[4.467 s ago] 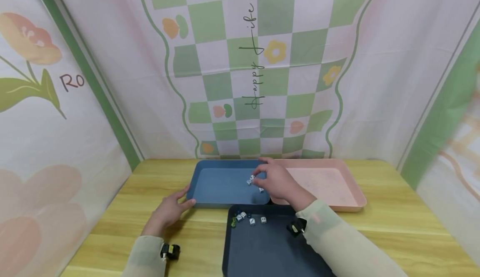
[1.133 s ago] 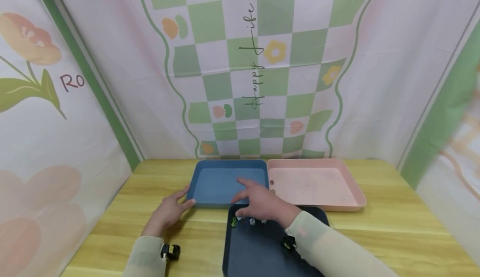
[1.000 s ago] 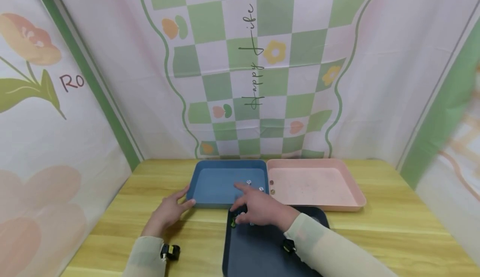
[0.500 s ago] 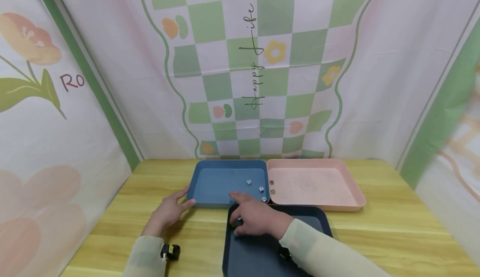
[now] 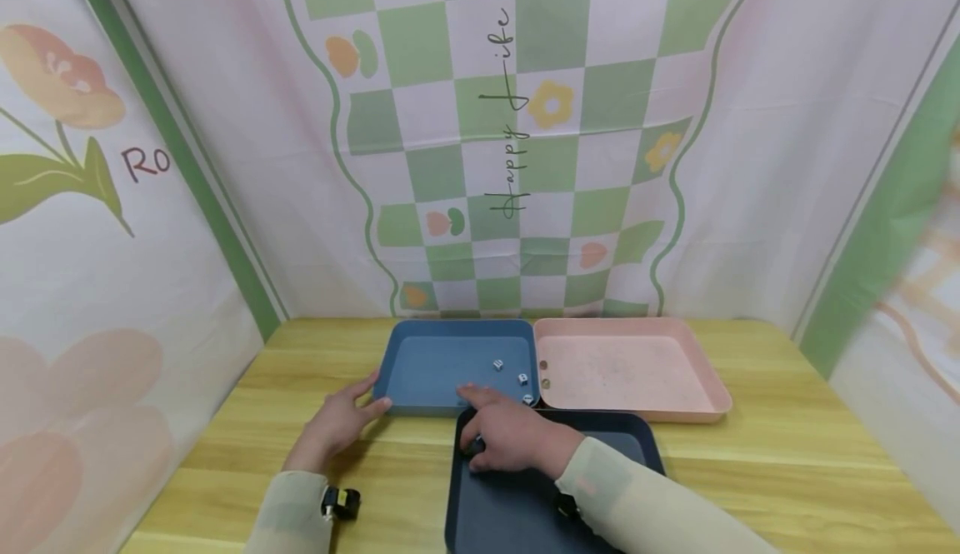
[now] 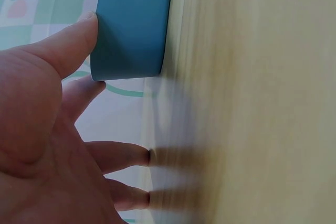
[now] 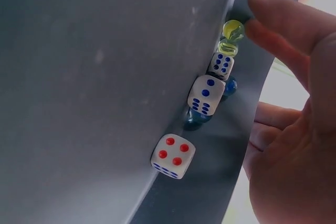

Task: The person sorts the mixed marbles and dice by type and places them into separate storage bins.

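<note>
My left hand (image 5: pixel 339 425) touches the near-left corner of the blue tray (image 5: pixel 420 411), its thumb and index finger set against the walls in the left wrist view. Three white dice lie in that tray, one a die (image 5: pixel 498 365) towards the middle. My right hand (image 5: pixel 517 433) reaches into the left end of the dark tray (image 5: pixel 510 512). Its thumb and a finger are beside a yellow-green marble (image 7: pixel 233 30), without a visible grip. A second yellowish marble, bluish marbles (image 7: pixel 230 86), two blue-dotted dice (image 7: pixel 207 95) and a red-dotted die (image 7: pixel 173 156) line the tray's edge.
A pink tray (image 5: pixel 708 371) adjoins the blue one on the right and holds two small brownish round pieces (image 5: pixel 544 374) at its left side. The trays sit on a wooden table (image 5: pixel 787 454). A patterned curtain (image 5: pixel 480 162) hangs behind.
My right hand went from above the blue tray, where it held dice, to the dark tray's left end. Another die now lies in the blue tray. My left hand stays put.
</note>
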Action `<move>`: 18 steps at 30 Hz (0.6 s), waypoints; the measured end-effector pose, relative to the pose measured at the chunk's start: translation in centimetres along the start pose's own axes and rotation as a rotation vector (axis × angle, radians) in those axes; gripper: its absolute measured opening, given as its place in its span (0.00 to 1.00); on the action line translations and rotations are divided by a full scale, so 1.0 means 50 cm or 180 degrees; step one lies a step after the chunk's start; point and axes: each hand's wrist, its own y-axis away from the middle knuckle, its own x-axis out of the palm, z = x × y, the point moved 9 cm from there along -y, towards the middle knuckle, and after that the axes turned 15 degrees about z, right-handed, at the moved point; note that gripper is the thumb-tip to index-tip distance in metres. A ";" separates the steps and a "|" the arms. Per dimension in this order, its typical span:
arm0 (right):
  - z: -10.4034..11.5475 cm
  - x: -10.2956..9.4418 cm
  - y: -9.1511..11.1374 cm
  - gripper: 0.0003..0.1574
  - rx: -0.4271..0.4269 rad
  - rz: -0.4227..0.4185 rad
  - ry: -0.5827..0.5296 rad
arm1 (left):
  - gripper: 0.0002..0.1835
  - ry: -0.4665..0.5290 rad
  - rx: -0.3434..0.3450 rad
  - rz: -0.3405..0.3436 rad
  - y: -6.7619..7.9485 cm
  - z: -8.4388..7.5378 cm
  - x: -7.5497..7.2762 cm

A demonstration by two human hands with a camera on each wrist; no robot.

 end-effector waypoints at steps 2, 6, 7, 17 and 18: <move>0.003 0.000 0.000 0.10 -0.0027 0.0009 0.0053 | 0.37 0.0004 0.0004 0.0002 0.000 -0.001 0.000; 0.008 0.002 0.001 0.09 -0.0081 0.0053 0.0138 | 0.37 0.0002 0.0004 0.0009 0.001 -0.001 0.000; 0.009 0.002 0.001 0.09 -0.0092 0.0065 0.0160 | 0.37 0.0002 0.0003 0.0012 0.000 -0.001 0.000; 0.007 0.003 -0.001 0.08 -0.0129 0.0018 0.0152 | 0.37 -0.0056 -0.0037 0.0000 0.002 -0.001 -0.001; 0.007 0.001 0.000 0.08 -0.0122 -0.0012 0.0142 | 0.37 -0.0054 -0.0038 0.0001 0.002 -0.002 -0.001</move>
